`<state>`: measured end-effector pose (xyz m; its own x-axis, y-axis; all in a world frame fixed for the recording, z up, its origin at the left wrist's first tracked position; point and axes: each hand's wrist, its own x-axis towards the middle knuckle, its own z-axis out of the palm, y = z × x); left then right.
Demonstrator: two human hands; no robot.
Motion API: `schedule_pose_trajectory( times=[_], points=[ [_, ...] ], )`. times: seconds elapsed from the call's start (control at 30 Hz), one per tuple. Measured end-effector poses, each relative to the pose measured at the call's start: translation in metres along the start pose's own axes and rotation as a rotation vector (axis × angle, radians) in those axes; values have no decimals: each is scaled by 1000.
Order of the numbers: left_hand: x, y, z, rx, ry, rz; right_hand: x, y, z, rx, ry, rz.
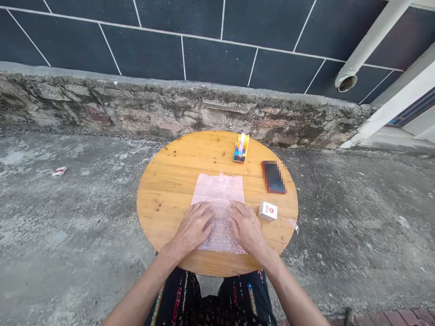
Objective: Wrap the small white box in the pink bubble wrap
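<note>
A pinkish sheet of bubble wrap [220,194] lies flat on the round wooden table [170,181] in front of me. My left hand [195,226] rests on its left edge, fingers stretched out and palm down. On the opposite edge, my right hand [247,226] lies the same way, its fingers extended over the plastic. Neither hand grips anything that I can see. Just right of my right hand stands a small white box [268,211] with a red mark. A bit of clear tape seems to stick up at the sheet's far edge.
Toward the table's far side stands a yellow and blue tape dispenser [241,148]. A dark phone-like slab [274,177] with an orange-red edge lies at the right. A strip of clear tape [294,225] hangs at the right rim. A stone-based wall [152,108] rises behind the table.
</note>
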<state>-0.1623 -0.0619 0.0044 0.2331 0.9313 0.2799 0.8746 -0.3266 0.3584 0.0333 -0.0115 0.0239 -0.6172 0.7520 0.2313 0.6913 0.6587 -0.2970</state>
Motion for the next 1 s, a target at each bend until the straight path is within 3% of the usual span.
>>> schedule_pose_trajectory(
  times=[0.13, 0.23, 0.4, 0.5, 0.6, 0.67, 0.73, 0.83, 1.0],
  points=[
    [10, -3, 1, 17, -42, -41, 34, -11, 32, -3, -71, -127],
    [6, -12, 9, 66, -43, -95, 42, 3, 47, -9, -135, -118],
    [-3, -19, 20, 84, -5, -103, 35, 40, 37, -106, -81, 100],
    [-2, -20, 19, 57, 18, -103, 30, 41, 27, -106, -22, 193],
    [-3, -17, 12, 28, 83, -105, 24, 27, 19, 92, 84, 107],
    [-6, -9, 6, 21, 127, -87, 23, 19, 15, 353, 138, 51],
    [-11, 5, 1, 6, 112, -35, 26, 15, 11, 632, 137, 89],
    [-20, 28, 4, -71, -2, 63, 38, 12, 10, 960, 15, 215],
    [-30, 42, 24, -119, -58, 82, 58, 5, 18, 1254, -518, 263]
  ],
)
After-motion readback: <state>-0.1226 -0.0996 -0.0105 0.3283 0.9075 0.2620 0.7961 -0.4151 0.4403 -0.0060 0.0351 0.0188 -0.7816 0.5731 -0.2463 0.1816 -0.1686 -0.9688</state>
